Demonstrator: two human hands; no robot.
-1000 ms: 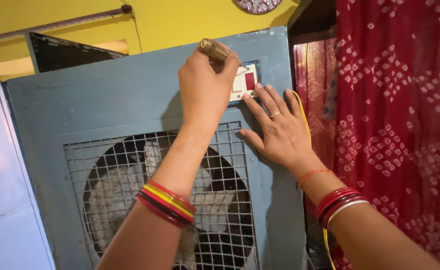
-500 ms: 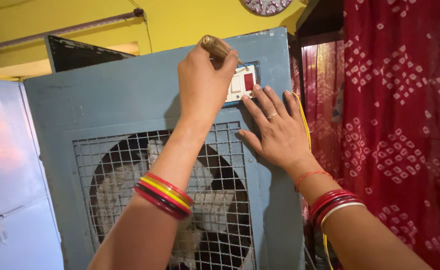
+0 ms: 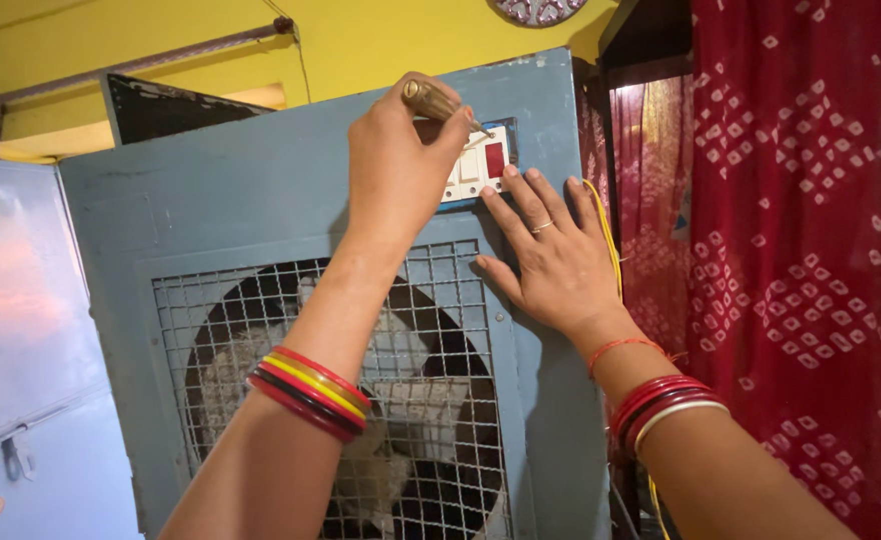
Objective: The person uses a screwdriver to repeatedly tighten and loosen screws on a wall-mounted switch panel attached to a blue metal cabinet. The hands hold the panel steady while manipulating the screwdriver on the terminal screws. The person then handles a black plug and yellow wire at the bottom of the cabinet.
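A screwdriver [image 3: 438,102] with a brownish handle lies tilted inside curled fingers [image 3: 400,150], its tip just past them. The tip meets a white switch plate [image 3: 477,167] with a red rocker, just above other spread fingers [image 3: 545,215].

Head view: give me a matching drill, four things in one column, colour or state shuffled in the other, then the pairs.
Things:
1. screwdriver
2. right hand
3. curtain
4. wire mesh grille

Colour or state:
A. red with a white pattern, hanging to the right of the cooler
B. gripped in the left hand, tip at the switch plate
C. covers the fan in the front of the cooler
D. flat on the blue-grey cooler, fingers spread, ring on one finger

Pairs: 1-B, 2-D, 3-A, 4-C
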